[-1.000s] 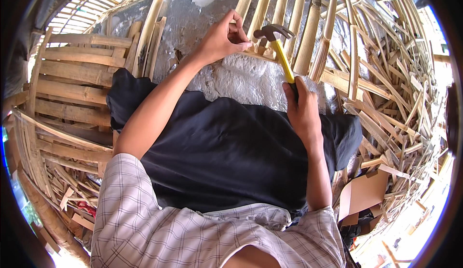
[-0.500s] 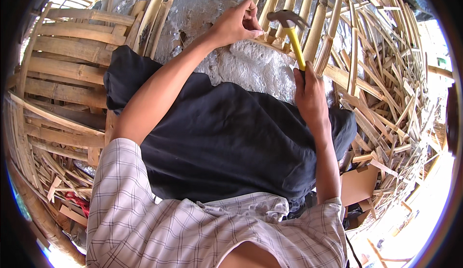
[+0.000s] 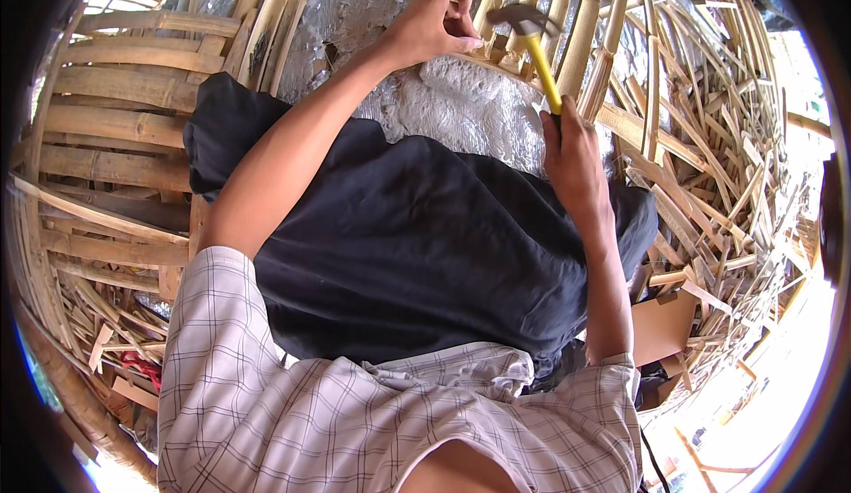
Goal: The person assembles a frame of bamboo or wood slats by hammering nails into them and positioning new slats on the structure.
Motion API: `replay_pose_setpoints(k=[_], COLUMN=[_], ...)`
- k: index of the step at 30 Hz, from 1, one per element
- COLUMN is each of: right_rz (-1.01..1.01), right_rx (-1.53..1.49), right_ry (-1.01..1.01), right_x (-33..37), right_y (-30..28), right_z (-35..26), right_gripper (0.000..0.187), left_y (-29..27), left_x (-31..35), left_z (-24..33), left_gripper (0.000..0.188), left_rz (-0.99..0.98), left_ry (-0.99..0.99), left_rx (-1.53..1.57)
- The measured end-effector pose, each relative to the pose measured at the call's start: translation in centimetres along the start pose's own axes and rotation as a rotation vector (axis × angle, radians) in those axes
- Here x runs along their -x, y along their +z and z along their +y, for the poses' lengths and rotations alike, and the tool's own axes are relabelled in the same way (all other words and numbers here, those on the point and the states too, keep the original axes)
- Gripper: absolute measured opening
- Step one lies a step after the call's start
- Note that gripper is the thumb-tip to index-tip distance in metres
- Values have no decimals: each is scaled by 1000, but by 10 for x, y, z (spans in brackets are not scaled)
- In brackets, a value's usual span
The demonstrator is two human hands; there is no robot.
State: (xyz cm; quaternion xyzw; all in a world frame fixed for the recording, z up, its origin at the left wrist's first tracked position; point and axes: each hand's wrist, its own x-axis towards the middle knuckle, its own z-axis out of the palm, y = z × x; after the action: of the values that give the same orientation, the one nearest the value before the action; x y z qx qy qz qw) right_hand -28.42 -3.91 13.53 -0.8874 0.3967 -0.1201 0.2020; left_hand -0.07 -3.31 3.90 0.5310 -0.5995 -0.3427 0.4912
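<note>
My right hand is wrapped round the dark grip of a claw hammer with a yellow shaft. The hammer's steel head is slightly blurred and hangs over a row of bamboo slats. To the left of it, my left hand is closed in a pinch at the end of the slats, beside a bamboo crosspiece. Whatever the pinched fingers hold, if anything, is too small or hidden to tell. The hammer head is apart from the left fingertips.
Black cloth covers my lap. Just beyond it lies a pale, rough block on a silvery surface. A bamboo slatted panel stands at the left. Split bamboo pieces pile up on the right, near a brown cardboard piece.
The whole view has shifted slightly, so the scene sits a little higher. Both hands keep their grips, and the hammer stays over the slats almost where it was.
</note>
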Motion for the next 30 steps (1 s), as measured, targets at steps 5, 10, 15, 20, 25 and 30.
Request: replay_pose_setpoints(k=[5,10,15,20,25,30], right_rz=[-24,19,-85,-48,-57,-63], right_rx=[-11,2,-49,-94,20,-68], right_ry=[-9,-32,25,78,-70,111], right_x=[-4,-3,-6,-13,-13,-23], right_y=[-13,-16,-17,-20,-15,-22], right_z=[-13,-9,-7,-14,1,-13], right_gripper=[19,18,19,20,22,20], left_y=[-14,-15,-13,-4,-3,-4], left_x=[-5,-10,-8,-1,2,-1], left_z=[3,7,-12,-32,-34,-48], left_gripper=[31,17,27,28,38,37], left_rz=[-84,-39,-5,-73,-60,-94], left_ry=[-41,25,290,199,166,213], left_rx=[27,53,-524,-516,-461,-420])
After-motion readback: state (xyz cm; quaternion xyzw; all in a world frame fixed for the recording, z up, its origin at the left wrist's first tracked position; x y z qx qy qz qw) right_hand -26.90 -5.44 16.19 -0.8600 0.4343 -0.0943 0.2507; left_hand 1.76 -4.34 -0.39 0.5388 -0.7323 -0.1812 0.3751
